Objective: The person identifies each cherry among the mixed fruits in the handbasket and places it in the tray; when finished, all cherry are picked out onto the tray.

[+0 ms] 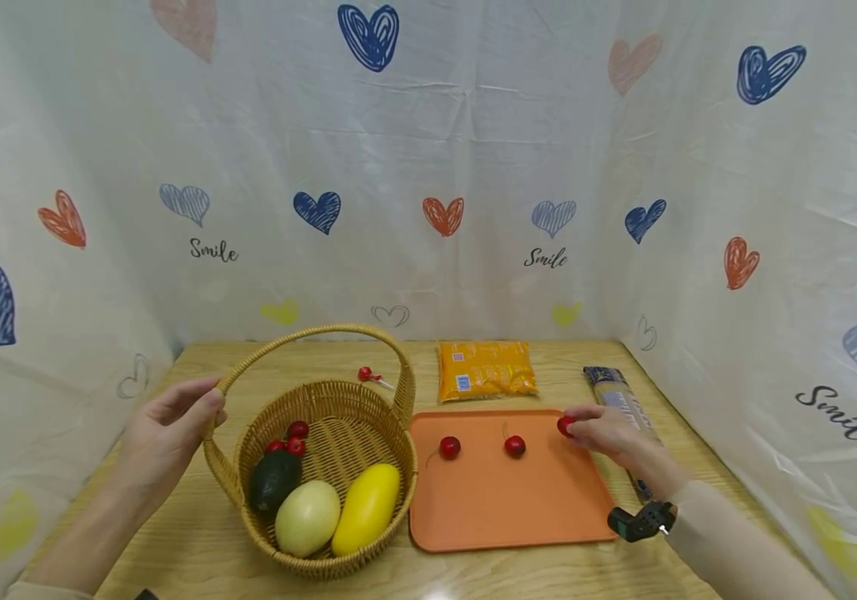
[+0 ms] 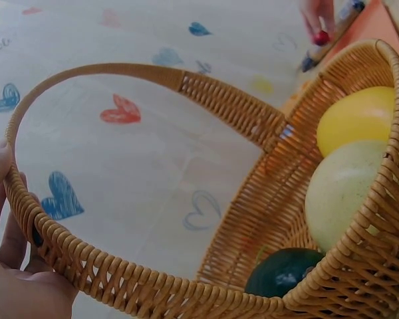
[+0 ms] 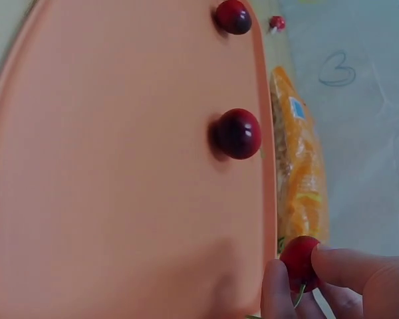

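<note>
My left hand grips the handle of a wicker basket on its left side. Inside the basket lie a dark green avocado, a pale green round fruit, a yellow mango-like fruit and several small red fruits. Between thumb and fingers, my right hand pinches a red cherry with a green stem, over the far right corner of the orange tray. On that tray rest two more cherries, one at left and one near the middle.
Behind the tray lies an orange packet. A long dark-ended package is at the right, partly hidden by my right arm. A red lollipop lies behind the basket. Printed white curtains surround the wooden table.
</note>
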A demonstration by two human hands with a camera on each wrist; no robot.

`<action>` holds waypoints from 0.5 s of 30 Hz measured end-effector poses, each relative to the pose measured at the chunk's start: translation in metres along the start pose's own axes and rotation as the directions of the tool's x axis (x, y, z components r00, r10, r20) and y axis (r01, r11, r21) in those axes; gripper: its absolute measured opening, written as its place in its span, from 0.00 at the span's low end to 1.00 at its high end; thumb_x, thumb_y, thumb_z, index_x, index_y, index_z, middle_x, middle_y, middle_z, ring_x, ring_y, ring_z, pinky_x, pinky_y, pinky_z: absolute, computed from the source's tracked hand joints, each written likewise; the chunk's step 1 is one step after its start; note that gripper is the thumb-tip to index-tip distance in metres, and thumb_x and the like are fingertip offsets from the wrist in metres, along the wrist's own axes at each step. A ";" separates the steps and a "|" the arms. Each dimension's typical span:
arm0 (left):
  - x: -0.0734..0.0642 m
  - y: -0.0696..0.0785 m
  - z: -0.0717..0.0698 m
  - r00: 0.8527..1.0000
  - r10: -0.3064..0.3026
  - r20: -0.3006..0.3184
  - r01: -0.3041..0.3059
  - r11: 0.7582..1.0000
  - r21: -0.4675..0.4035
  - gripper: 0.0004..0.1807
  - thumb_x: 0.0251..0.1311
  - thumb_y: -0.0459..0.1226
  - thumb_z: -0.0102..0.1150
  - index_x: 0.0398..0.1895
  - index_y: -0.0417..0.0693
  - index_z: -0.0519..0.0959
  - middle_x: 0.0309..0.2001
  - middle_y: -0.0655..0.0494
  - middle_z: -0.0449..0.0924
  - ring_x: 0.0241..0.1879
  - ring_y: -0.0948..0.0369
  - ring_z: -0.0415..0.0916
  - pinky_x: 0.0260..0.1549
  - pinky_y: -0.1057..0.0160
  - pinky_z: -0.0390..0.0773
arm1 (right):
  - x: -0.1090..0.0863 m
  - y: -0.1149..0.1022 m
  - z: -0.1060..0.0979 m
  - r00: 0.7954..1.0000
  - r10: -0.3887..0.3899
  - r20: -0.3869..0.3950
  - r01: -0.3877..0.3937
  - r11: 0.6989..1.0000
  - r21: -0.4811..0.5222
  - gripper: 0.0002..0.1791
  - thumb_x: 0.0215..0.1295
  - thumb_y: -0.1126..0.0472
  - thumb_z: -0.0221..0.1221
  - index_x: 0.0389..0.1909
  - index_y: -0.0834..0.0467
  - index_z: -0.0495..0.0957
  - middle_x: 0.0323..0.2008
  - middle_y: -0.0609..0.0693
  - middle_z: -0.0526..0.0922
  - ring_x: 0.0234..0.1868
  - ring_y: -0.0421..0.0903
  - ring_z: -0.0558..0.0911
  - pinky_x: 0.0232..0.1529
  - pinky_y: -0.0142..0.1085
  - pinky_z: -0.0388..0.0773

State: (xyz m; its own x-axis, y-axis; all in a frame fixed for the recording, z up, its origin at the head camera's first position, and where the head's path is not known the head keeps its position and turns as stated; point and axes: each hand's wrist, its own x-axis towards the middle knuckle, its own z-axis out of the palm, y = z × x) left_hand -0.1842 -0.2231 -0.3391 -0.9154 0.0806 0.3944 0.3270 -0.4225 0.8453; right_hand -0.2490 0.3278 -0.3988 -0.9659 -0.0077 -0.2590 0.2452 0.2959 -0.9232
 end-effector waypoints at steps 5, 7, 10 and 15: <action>0.000 0.000 0.000 1.000 -0.004 0.001 0.004 1.000 0.013 0.17 0.67 0.23 0.44 0.49 0.44 0.81 0.37 0.57 0.79 0.37 0.64 0.76 0.41 0.70 0.78 | 0.005 0.008 0.004 1.000 -0.012 -0.027 0.011 0.999 -0.035 0.17 0.59 0.75 0.57 0.49 0.77 0.71 0.40 0.59 0.80 0.34 0.45 0.81 0.38 0.38 0.82; 0.000 -0.001 0.000 1.000 -0.006 0.000 0.006 1.000 0.018 0.17 0.67 0.23 0.44 0.49 0.44 0.81 0.37 0.57 0.79 0.37 0.64 0.76 0.41 0.70 0.78 | 0.007 0.011 0.005 1.000 -0.021 -0.020 0.020 0.998 -0.052 0.17 0.59 0.75 0.57 0.48 0.78 0.71 0.39 0.59 0.80 0.33 0.45 0.81 0.37 0.38 0.82; 0.000 -0.001 -0.001 1.000 -0.008 0.002 0.008 1.000 0.021 0.17 0.67 0.23 0.44 0.48 0.44 0.81 0.37 0.57 0.79 0.37 0.64 0.76 0.41 0.70 0.78 | 0.009 0.014 0.008 0.999 -0.019 -0.028 0.017 0.998 -0.053 0.17 0.59 0.75 0.57 0.48 0.79 0.71 0.38 0.60 0.81 0.31 0.45 0.81 0.35 0.38 0.83; 0.000 0.000 -0.001 1.000 -0.006 0.000 0.006 0.999 0.032 0.17 0.67 0.23 0.44 0.48 0.44 0.81 0.37 0.57 0.78 0.37 0.64 0.76 0.41 0.70 0.78 | 0.011 0.017 0.014 0.999 -0.015 -0.050 0.012 0.998 -0.069 0.19 0.58 0.77 0.57 0.50 0.80 0.69 0.43 0.67 0.78 0.34 0.46 0.81 0.36 0.38 0.83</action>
State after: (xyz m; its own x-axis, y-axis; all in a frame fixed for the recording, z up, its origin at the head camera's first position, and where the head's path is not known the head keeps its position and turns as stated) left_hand -0.1842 -0.2237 -0.3392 -0.9173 0.0834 0.3894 0.3288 -0.3927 0.8589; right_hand -0.2541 0.3196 -0.4210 -0.9724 0.0352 -0.2305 0.2274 0.3610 -0.9044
